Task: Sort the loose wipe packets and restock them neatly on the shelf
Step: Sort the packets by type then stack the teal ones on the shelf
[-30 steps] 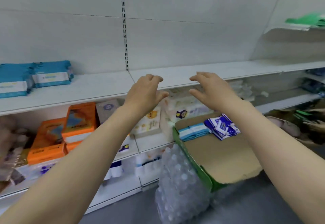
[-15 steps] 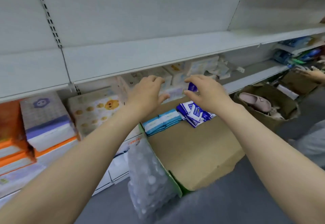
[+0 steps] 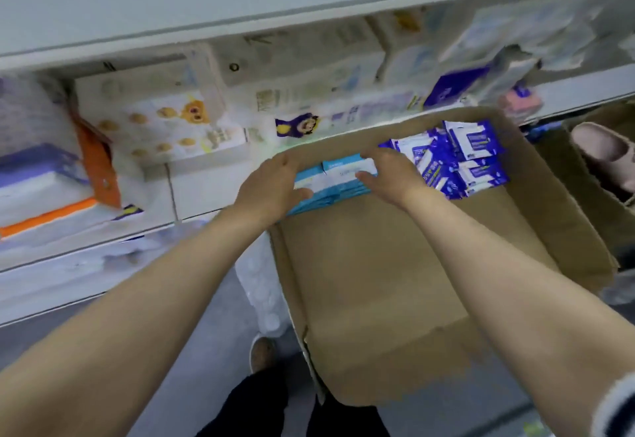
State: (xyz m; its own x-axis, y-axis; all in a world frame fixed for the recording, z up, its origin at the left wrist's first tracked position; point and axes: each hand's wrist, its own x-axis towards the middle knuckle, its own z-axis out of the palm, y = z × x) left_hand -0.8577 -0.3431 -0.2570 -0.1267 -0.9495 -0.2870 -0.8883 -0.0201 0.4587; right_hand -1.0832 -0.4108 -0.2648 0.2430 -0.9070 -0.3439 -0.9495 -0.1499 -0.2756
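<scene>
A: Bottom of the frame, a dark trouser leg [image 3: 261, 399] and a shoe [image 3: 263, 354]; above them the open brown cardboard box [image 3: 378, 299], its near floor bare.

B: Mid-frame, both hands are in it. Left hand [image 3: 271, 189] clasps the left end of the light-blue stack of wipe packets [image 3: 338, 180], thumb at its near edge; right hand [image 3: 386, 177] curls round the right end.

A: Soft, light, slick film, I'd judge. Squeezing both ends should stop the stack fanning out.

B: Right of the stack, touching the right hand, a loose heap of dark-blue-and-white wipe packets [image 3: 457, 161].

A: Possible snag: the box's far wall. Beyond it, a lower shelf crammed with pale cartons [image 3: 165, 127], and the white shelf [image 3: 171, 0] along the frame's top.
</scene>
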